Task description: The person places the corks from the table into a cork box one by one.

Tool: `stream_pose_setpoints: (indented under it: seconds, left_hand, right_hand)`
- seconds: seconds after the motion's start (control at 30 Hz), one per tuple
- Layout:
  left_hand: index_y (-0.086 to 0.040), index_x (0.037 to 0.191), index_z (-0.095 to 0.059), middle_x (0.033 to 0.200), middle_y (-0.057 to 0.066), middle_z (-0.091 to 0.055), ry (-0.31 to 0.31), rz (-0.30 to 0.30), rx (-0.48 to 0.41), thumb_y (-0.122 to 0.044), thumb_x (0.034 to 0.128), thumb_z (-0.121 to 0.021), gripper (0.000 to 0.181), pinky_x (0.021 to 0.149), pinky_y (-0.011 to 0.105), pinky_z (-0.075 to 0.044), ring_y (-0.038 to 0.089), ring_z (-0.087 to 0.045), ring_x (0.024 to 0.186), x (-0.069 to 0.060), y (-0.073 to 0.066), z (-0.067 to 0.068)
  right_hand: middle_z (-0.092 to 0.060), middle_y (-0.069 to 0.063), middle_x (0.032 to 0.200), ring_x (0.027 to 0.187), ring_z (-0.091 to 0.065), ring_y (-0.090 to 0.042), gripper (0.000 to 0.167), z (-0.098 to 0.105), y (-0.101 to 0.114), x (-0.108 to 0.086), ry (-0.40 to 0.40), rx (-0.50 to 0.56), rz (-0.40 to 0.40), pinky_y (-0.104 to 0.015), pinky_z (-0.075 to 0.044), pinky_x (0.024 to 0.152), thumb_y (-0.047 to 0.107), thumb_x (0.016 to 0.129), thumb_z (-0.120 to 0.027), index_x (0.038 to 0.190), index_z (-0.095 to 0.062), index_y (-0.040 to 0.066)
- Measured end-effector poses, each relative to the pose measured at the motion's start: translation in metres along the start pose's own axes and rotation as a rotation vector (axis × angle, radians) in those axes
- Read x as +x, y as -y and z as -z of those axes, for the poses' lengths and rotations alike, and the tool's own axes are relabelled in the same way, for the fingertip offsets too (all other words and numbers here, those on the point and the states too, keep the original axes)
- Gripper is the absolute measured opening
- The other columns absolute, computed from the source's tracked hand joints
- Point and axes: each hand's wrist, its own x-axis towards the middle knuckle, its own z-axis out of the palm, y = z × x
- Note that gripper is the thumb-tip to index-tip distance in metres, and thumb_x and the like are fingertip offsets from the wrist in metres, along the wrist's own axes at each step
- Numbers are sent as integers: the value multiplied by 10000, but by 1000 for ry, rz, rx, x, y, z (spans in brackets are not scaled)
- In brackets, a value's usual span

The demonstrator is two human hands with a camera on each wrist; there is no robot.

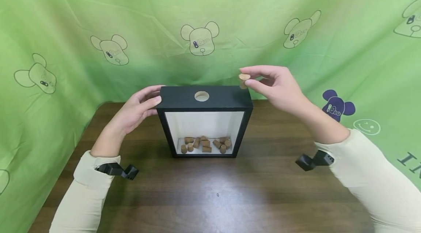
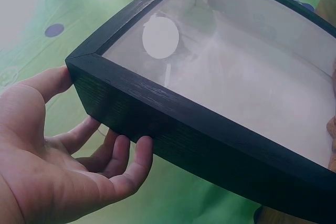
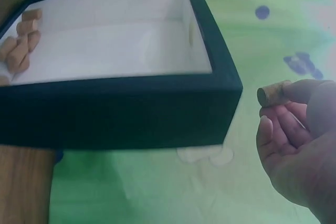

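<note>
A black shadow box frame [image 1: 205,109] stands upright on the table, with a clear front and a round hole [image 1: 202,96] in its top. Several corks [image 1: 206,144] lie at the bottom behind the front pane. My left hand [image 1: 135,108] grips the frame at its upper left corner; in the left wrist view its fingertips [image 2: 143,148] touch the side wall. Above the frame's top right corner, my right hand [image 1: 277,87] pinches a cork [image 3: 272,94] between thumb and fingers. That cork is apart from the frame.
Under the frame is a brown wooden table [image 1: 210,193]. A green cloth [image 1: 158,10] printed with bear heads hangs behind and at both sides. Each sleeve carries a small black camera mount [image 1: 315,160] at the wrist.
</note>
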Motion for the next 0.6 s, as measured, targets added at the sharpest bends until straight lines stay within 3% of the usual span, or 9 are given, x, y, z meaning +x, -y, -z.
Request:
stream_pose_setpoints:
  seconds: [0.3,0.6]
  left_hand:
    - [-16,1556,-351,1453,114,-434,1,5,8,-114,1042,-522,551,884,254,-529,147,-601,1093,1,-1,0]
    - [-9,1559,-343,1465,127,-425,3,5,7,-118,1044,-516,554,894,254,-530,148,-599,1104,0,-1,0]
  right_hand:
    - [-758,-62,1026,946,-722,-163,289,-37,14,25,92,14,39,-243,-561,848,111,976,-688,1258,-714,53]
    - [-727,-43,1132,1011,-658,-124,293,-63,11,39,181,-38,49,-278,-558,849,132,977,-691,1262,-709,64]
